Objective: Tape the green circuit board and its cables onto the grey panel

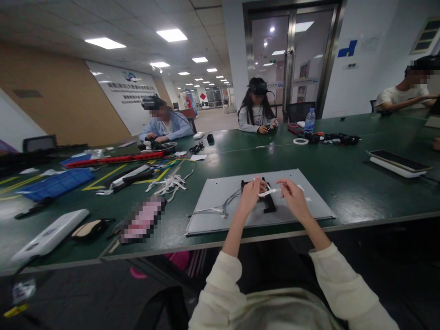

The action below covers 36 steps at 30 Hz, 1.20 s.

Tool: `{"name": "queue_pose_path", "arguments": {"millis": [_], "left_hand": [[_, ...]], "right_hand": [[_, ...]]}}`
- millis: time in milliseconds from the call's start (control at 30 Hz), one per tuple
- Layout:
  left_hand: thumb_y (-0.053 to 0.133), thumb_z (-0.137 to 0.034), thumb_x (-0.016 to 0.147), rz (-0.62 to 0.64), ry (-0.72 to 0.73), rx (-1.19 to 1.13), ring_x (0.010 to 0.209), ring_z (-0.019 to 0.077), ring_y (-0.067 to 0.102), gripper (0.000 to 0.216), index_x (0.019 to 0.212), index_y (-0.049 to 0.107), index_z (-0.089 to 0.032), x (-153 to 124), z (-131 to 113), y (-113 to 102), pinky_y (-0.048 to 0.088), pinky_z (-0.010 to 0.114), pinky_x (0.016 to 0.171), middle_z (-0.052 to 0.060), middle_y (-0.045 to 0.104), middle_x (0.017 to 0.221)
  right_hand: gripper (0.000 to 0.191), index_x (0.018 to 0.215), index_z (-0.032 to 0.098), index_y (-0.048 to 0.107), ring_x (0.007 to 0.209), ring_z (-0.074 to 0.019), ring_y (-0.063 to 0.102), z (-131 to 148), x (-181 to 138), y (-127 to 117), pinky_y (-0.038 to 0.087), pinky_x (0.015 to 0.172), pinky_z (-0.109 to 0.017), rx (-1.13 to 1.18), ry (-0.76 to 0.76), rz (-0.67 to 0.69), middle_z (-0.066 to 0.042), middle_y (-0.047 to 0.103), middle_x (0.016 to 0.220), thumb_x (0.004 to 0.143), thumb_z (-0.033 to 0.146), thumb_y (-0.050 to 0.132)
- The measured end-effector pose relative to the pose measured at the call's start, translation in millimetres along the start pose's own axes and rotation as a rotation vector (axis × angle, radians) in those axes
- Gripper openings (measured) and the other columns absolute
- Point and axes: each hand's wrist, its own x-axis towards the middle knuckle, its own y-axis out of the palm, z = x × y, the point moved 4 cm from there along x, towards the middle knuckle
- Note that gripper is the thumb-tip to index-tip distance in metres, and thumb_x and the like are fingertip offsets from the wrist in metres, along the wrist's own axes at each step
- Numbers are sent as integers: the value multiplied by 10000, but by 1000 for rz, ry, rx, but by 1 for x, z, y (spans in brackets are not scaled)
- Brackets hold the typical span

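A thin white strip (269,192) stretches between my two hands above a grey flat panel (213,195). My left hand (253,195) is closed with curled fingers at the strip's left end. My right hand (293,195) pinches at its right end; the exact fingertip contact is too small to see clearly. Beneath the hands, a black angular bracket (270,205) lies on the panel, partly hidden by my left hand. Grey cables (232,198) run from near the bracket to the left, with white connectors (220,210) on the panel.
Left of the panel lie a heap of white strips (173,184), a pink pouch (143,220), a mouse (90,228), a white power strip (51,234) and a blue tray (57,183). A phone (400,160) rests at right. Co-workers sit across the green table (237,156).
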Motion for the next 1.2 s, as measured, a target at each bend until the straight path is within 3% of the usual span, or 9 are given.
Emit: {"name": "queue_pose_path", "arguments": {"millis": [133,200,267,400,600,800,1067,1200], "left_hand": [[97,-714,837,258,-219,-359,520,126,551,788,753,634,-144,-22,8,12,344,213,451,67,633,636],[93,-758,799,245,-281,-462,484,118,528,809,701,613,-145,-27,12,15,320,209,432,61,605,589],[201,-757,791,148,-300,-455,447,103,492,728,659,584,-153,-28,17,16,295,203,420,31,558,531],[524,-519,778,-81,-216,-158,409,80,405,379,627,540,-172,-28,23,15,279,202,440,-47,457,456],[467,-331,850,-290,-15,444,601,129,530,267,670,593,-180,-41,8,16,326,236,581,1,592,610],[438,-305,892,-266,-78,735,693,168,598,245,762,615,-197,-48,0,23,349,258,619,43,659,728],[467,-300,885,-177,-71,803,856,224,611,218,800,629,-180,-44,8,27,417,297,719,98,667,851],[485,-292,871,-153,-90,826,865,229,610,207,795,639,-177,-41,9,27,432,309,733,101,671,857]], "right_hand": [[307,1029,159,600,600,-134,510,2,-1,1,381,624,-244,-39,-26,12,16,524,647,896,315,371],[307,1024,159,606,610,-138,512,1,-2,2,377,618,-245,-94,-25,12,2,552,674,891,303,370],[291,1005,160,613,632,-142,520,-1,-1,3,377,621,-247,-143,-22,14,-17,589,730,877,297,390],[242,949,160,616,642,-143,531,-8,1,4,385,642,-256,-212,-10,21,-39,624,824,840,312,461],[221,945,170,609,665,-159,532,-18,1,10,384,678,-277,-323,-22,107,-35,625,806,827,269,451],[228,956,166,600,694,-165,529,-22,0,14,377,692,-281,-412,-43,145,-40,609,805,824,209,419],[248,1021,162,586,777,-171,554,-21,-2,18,387,750,-274,-558,-16,214,-52,615,857,827,179,434],[266,1104,181,564,800,-184,586,-12,-7,21,385,706,-260,-719,54,247,-68,638,876,857,218,472]]}}
